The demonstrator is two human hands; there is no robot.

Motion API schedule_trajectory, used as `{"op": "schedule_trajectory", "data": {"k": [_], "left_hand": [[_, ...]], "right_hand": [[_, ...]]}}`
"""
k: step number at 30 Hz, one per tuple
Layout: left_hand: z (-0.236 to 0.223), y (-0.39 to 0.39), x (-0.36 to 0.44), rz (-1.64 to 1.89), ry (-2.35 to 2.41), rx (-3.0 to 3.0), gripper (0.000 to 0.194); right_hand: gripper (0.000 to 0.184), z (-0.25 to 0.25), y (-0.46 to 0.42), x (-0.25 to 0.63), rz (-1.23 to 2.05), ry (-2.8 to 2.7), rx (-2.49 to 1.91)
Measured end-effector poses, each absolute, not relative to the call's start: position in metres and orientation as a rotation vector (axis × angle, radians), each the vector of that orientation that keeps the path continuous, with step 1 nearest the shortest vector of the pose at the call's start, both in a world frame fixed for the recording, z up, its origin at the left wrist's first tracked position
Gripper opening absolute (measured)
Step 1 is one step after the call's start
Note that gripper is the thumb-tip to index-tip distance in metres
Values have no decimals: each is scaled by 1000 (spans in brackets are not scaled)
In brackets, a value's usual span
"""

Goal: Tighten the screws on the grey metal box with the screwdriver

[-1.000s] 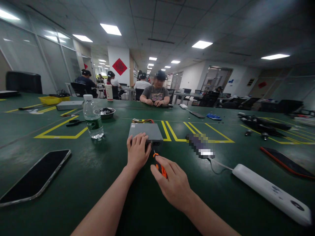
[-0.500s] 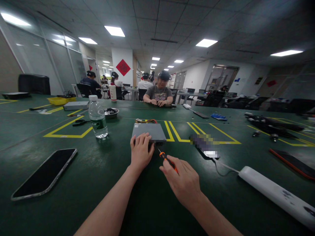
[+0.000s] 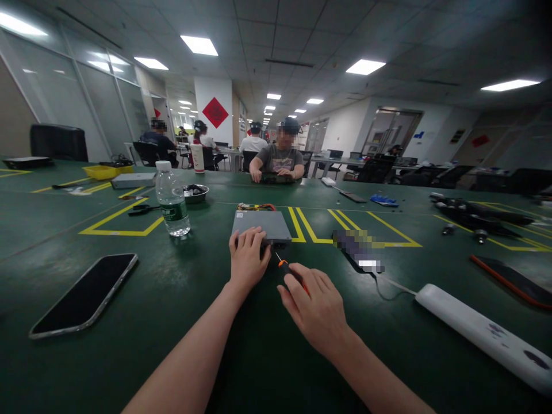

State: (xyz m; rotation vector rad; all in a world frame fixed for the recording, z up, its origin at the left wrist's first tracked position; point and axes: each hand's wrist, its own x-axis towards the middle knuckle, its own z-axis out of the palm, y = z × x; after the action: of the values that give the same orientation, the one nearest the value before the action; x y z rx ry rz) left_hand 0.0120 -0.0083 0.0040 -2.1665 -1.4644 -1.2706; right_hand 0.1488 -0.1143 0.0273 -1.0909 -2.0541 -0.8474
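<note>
A flat grey metal box with a socket in its front face and coloured wires behind it, like a computer power supply [image 3: 267,224], lies on the green table. My left hand [image 3: 249,259] grips its near left edge, fingers over the top and thumb against the front. In my right hand [image 3: 317,302] is a screwdriver [image 3: 284,267] with an orange and black handle, fingers closed round it. The screwdriver's thin shaft points up and left at the front face of the power supply; whether the tip touches it I cannot tell.
A water bottle [image 3: 172,201] and a phone [image 3: 86,293] stand and lie to the left, near a metal bowl [image 3: 196,194]. On the right are a white power strip [image 3: 478,333], a blurred-out phone [image 3: 356,250] and a red-edged phone [image 3: 511,282]. A person [image 3: 278,155] sits opposite.
The screwdriver and my right hand have shifted slightly, with the handle now more covered by the fingers. My left hand stays on the power supply. The view has swung a little; the person opposite handles a dark object.
</note>
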Motion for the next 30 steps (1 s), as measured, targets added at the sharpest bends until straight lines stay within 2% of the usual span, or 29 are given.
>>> {"op": "schedule_trajectory", "data": {"k": [4,9,15,22,30], "left_hand": [[3,-8,12,-1269,-1462,-2161,24],[1,-6,12,-1271,-1456,-2158,25],[2,-7,12,-1276,-1439,-2154,25],[1,-6,12,-1277,-1444,-2153,25],[2,-7,12,-1264,-1449,-2171,26]], "right_hand": [[18,26,-115,148,-851,-2112,-1017],[7,27,-112,149,-888,-1982,-1095],[18,26,-115,143,-860,-2049,-1075],[10,25,-112,149,-897,-1975,-1129],[18,24,-114,147,-921,-2089,-1048]]}}
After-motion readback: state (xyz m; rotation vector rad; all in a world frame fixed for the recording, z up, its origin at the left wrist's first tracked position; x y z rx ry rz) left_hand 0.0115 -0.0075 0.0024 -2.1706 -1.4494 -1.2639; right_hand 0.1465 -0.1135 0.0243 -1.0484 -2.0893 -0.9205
